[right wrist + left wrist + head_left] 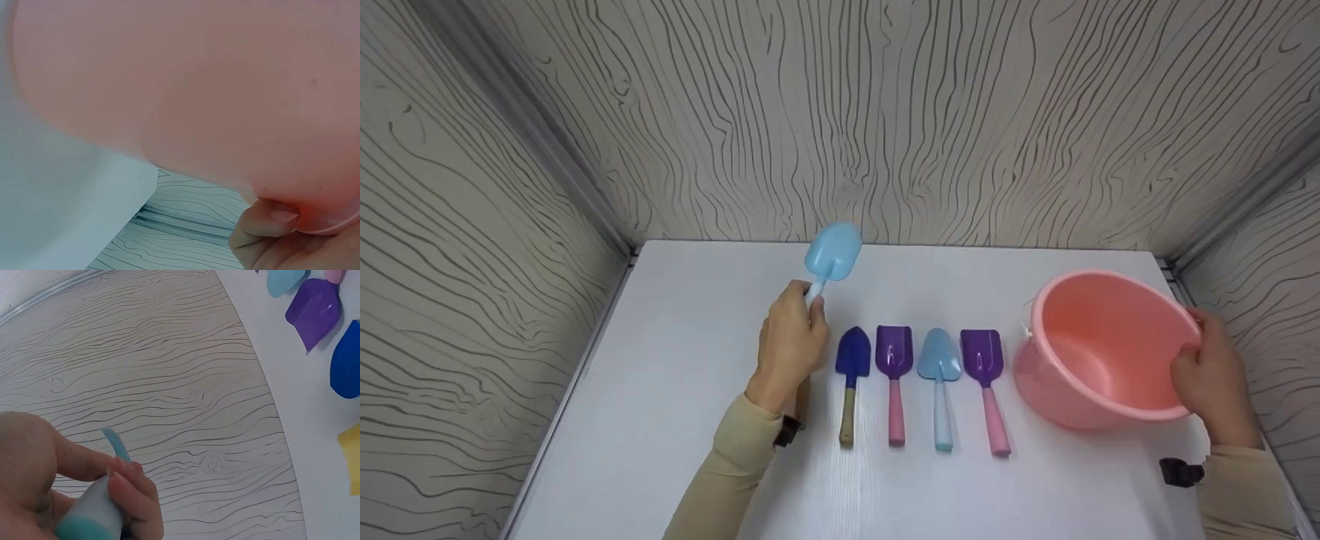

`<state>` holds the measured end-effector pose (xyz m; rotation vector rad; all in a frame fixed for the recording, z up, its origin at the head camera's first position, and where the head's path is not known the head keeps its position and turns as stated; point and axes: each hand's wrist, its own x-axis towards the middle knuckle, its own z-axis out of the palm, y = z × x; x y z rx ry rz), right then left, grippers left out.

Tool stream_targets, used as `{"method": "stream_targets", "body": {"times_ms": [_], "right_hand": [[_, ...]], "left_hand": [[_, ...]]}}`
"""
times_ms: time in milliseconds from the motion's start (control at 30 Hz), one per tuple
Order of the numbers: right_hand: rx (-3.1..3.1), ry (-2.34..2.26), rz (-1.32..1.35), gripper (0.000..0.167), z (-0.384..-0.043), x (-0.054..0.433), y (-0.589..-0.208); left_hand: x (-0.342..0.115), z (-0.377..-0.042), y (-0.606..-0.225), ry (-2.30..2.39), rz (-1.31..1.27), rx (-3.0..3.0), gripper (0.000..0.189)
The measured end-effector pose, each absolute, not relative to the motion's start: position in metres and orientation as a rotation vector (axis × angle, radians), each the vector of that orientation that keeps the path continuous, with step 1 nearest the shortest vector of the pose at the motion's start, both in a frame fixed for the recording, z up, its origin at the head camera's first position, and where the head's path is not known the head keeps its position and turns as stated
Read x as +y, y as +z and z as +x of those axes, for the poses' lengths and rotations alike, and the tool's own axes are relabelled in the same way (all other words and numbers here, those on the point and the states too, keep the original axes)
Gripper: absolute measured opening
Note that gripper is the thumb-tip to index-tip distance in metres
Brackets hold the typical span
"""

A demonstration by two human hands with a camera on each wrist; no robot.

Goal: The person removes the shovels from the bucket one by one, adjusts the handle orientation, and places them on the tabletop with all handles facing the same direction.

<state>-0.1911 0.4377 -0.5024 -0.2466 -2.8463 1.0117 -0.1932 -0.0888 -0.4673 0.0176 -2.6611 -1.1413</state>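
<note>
My left hand [791, 341] grips a light blue trowel [834, 253] by its pale handle, blade pointing up toward the back wall. In the left wrist view the handle's teal end [84, 530] pokes out of the curled fingers. On the right, my right hand [1215, 379] holds the rim of a pink bucket [1054, 386], thumb inside and fingers outside. The bucket leans, its mouth facing me, and nothing shows inside. Its wall fills most of the right wrist view.
Between the hands lie a dark blue trowel [853, 352], a purple shovel [894, 349], a second light blue trowel [939, 356] and another purple shovel [982, 352]. A yellow blade [351, 458] lies beside them, mostly hidden by the left arm in the head view. Wood-patterned walls enclose the white table [660, 360].
</note>
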Motion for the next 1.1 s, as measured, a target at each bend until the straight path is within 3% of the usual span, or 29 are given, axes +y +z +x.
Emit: {"method": "stream_targets", "body": {"times_ms": [667,1100], "right_hand": [[-2.877,1.009,-0.294,0.061,-0.191,0.435,-0.498],[-2.849,1.008,-0.234,0.060,-0.191,0.437,-0.501]], "left_hand": [[-0.126,-0.179,-0.514,-1.188,0.243,-2.688,0.030],[-0.147,-0.165,-0.564,-1.044,0.384,-2.771,0.033]]}}
